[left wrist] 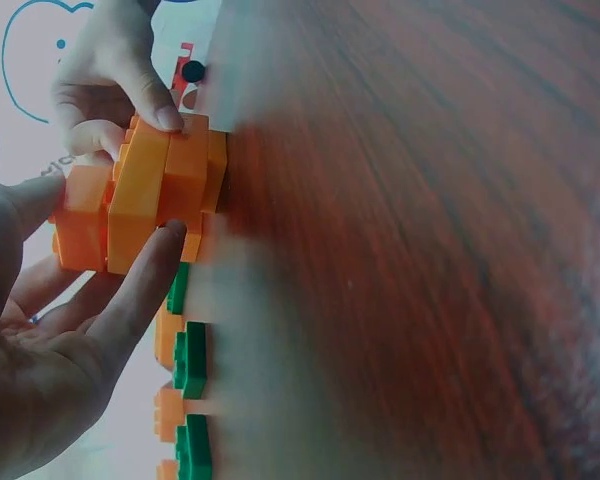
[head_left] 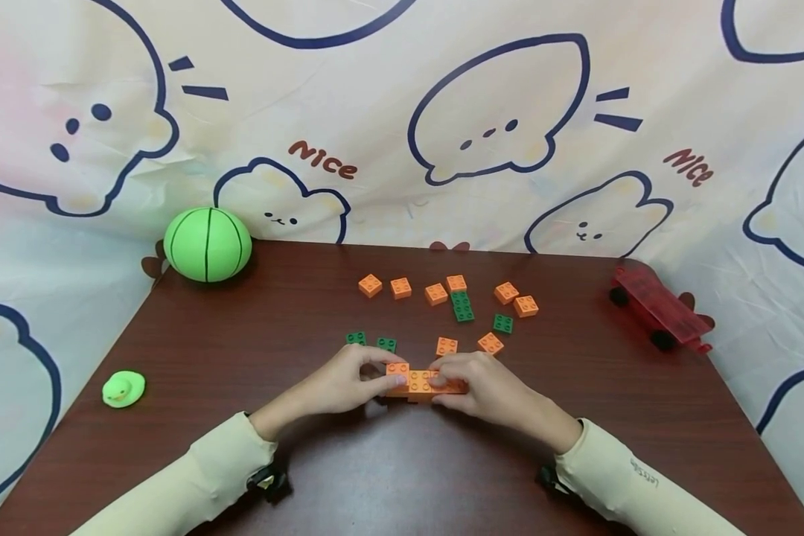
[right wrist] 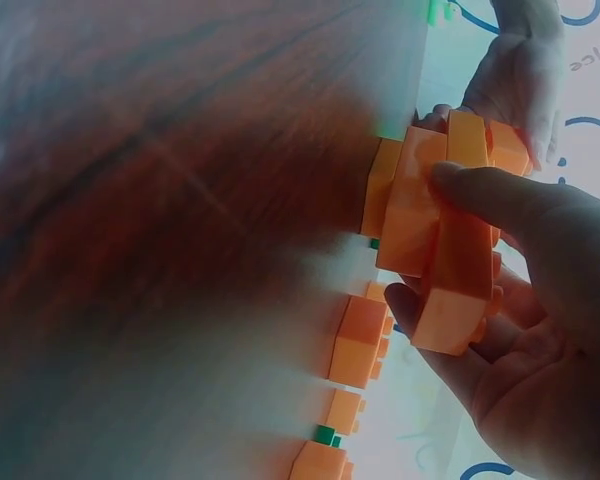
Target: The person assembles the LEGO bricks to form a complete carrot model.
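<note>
A stack of joined orange toy building bricks stands at the near middle of the table, between both hands. My left hand holds its left end, where a studded orange brick forms the top layer; the thumb is on the near side. At the right end my right hand grips the stack, thumb in front and fingers behind. Seen from the right wrist, a long orange brick lies under the right thumb. Parts of the stack's far side are hidden by fingers.
Loose orange bricks and green bricks lie scattered beyond the hands. A green ball sits at the back left, a green toy duck at the left. On the right stands a translucent red toy car. Printed cloth hangs behind the table.
</note>
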A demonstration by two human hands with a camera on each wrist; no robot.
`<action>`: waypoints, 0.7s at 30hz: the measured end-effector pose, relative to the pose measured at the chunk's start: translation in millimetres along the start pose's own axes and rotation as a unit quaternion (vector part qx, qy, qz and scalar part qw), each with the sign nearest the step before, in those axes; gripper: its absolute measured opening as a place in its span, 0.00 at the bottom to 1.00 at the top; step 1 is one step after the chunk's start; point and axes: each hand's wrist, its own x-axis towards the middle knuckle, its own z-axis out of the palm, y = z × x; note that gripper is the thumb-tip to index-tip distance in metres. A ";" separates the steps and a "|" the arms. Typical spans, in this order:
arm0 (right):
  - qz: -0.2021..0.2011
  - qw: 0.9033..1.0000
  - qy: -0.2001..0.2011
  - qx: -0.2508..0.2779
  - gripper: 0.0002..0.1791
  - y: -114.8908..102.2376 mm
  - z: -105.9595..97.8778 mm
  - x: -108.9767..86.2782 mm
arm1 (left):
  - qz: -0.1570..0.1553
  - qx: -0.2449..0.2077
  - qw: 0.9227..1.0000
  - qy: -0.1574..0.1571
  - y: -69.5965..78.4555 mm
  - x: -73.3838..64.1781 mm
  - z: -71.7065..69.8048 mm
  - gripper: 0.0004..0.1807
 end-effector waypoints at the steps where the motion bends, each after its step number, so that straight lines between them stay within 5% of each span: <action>1: 0.001 1.000 -0.001 0.000 0.07 -0.4 -0.4 0.0 | 0.001 -0.001 1.000 0.001 -0.1 0.0 0.4 0.21; 21: 0.008 1.000 -0.016 0.019 0.08 2.0 -2.4 0.7 | 0.015 -0.041 0.999 0.007 -1.3 -2.3 5.7 0.20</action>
